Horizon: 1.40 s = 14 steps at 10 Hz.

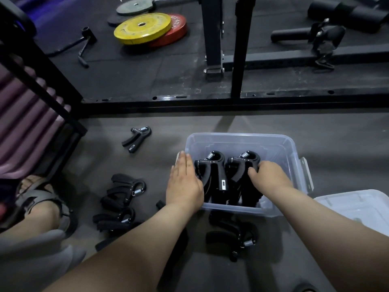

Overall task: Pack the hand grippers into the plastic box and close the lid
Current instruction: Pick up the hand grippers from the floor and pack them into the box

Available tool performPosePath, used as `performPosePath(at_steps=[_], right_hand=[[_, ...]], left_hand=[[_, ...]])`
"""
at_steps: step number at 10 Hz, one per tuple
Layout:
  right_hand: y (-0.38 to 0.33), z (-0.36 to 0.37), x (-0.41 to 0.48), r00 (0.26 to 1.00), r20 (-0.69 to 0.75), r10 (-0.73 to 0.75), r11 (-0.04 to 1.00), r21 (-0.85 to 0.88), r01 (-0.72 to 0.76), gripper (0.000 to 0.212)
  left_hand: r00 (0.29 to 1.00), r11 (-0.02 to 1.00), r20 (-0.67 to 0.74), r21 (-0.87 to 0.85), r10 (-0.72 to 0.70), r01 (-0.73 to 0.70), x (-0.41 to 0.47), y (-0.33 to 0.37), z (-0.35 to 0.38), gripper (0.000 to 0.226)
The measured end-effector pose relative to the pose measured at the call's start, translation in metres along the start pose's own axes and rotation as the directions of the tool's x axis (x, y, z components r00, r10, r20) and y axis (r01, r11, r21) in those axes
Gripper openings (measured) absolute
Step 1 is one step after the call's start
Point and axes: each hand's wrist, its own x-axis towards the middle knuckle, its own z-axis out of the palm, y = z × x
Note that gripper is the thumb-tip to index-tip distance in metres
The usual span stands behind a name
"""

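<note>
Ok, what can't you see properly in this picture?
Head view:
- Right-side gripper in the plastic box: partly covered by the right hand.
- Lid: cut off by the right edge.
- Counter window on the other boxed gripper: too small to read.
- Floor pile: too dark to count.

Black hand grippers (219, 175) upright in the open clear plastic box (237, 136), loose grippers (124, 192) outside, lid (362, 207) alongside.

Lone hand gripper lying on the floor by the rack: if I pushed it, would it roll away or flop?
Probably neither. The lone hand gripper lies flat, handles splayed in a V, so it would likely slide or pivot, not roll. Its thick handles and metal spring suggest it is stiff and fairly solid for its size.
</note>
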Motion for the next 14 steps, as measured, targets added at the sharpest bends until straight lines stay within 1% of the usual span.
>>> performPosePath(at_steps=[1, 2, 3, 4, 5, 6, 7, 8, 9, 10, 11, 12, 13, 14], right_hand=[[-0.001, 0.001, -0.002, 0.999, 0.04, 0.01, 0.997, -0.072, -0.007, 0.039], [0.001, 0.0, 0.001, 0.997, 0.068, 0.037, 0.999, 0.029, -0.039, 0.037], [0.003, -0.002, 0.004, 0.999, 0.03, 0.031, 0.989, 0.144, -0.035, 0.05], [0.001, -0.006, 0.005, 0.998, 0.058, 0.036, 0.97, 0.236, -0.049, 0.052], [0.001, -0.007, 0.0, 0.99, 0.139, -0.012, 0.958, 0.286, -0.029, 0.028], [0.003, -0.006, -0.001, 0.993, 0.116, -0.035, 0.965, 0.264, 0.003, 0.018], [0.003, -0.007, 0.0, 0.998, 0.066, -0.019, 0.957, 0.289, -0.001, 0.019], [0.003, -0.006, -0.002, 0.993, 0.112, -0.039, 0.966, 0.26, 0.009, 0.015], [0.002, -0.006, -0.002, 0.993, 0.114, -0.027, 0.976, 0.22, 0.002, 0.016], [-0.001, -0.006, -0.004, 0.991, 0.131, -0.001, 0.978, 0.205, -0.026, 0.023], [-0.006, -0.005, -0.008, 0.987, 0.14, 0.074, 0.989, 0.114, -0.091, 0.048], [-0.019, -0.003, -0.013, 0.995, -0.057, 0.086, 0.996, 0.014, -0.086, 0.049], [-0.039, 0.002, -0.016, 0.974, -0.196, -0.111, 0.993, -0.071, 0.099, 0.039], [-0.068, 0.015, -0.021, 0.947, -0.179, -0.266, 0.964, -0.047, 0.262, 0.038]], left_hand=[[1.0, 1.0, -0.002, -0.003, -0.003, 0.003, 0.0, 0.0, 0.0, 0.074], [1.0, 1.0, -0.005, 0.003, 0.002, -0.002, 0.0, 0.0, 0.0, 0.074], [1.0, 1.0, -0.004, -0.001, 0.003, -0.003, 0.0, -0.001, 0.001, 0.074], [1.0, 1.0, -0.005, -0.001, 0.001, -0.001, 0.001, -0.001, 0.002, 0.075], [1.0, 1.0, -0.004, 0.001, 0.001, -0.001, 0.001, -0.002, 0.003, 0.075], [1.0, 1.0, -0.003, -0.004, 0.003, -0.003, 0.001, -0.002, 0.002, 0.075], [1.0, 1.0, -0.005, -0.001, 0.005, -0.005, 0.001, -0.002, 0.002, 0.075], [1.0, 1.0, -0.013, 0.001, 0.008, -0.008, 0.001, -0.002, 0.003, 0.075], [1.0, 1.0, -0.016, -0.013, 0.004, -0.004, 0.002, -0.001, 0.003, 0.075], [1.0, 1.0, -0.016, -0.015, 0.004, -0.004, 0.001, -0.001, 0.003, 0.075], [1.0, 1.0, -0.017, -0.02, 0.002, -0.002, 0.0, -0.001, 0.002, 0.075], [1.0, 1.0, -0.017, -0.029, 0.006, -0.006, 0.0, -0.002, 0.003, 0.076], [1.0, 0.999, -0.013, -0.035, 0.013, -0.014, 0.0, -0.003, 0.003, 0.078], [1.0, 0.997, -0.017, -0.071, 0.019, -0.02, -0.001, -0.003, 0.004, 0.081]])
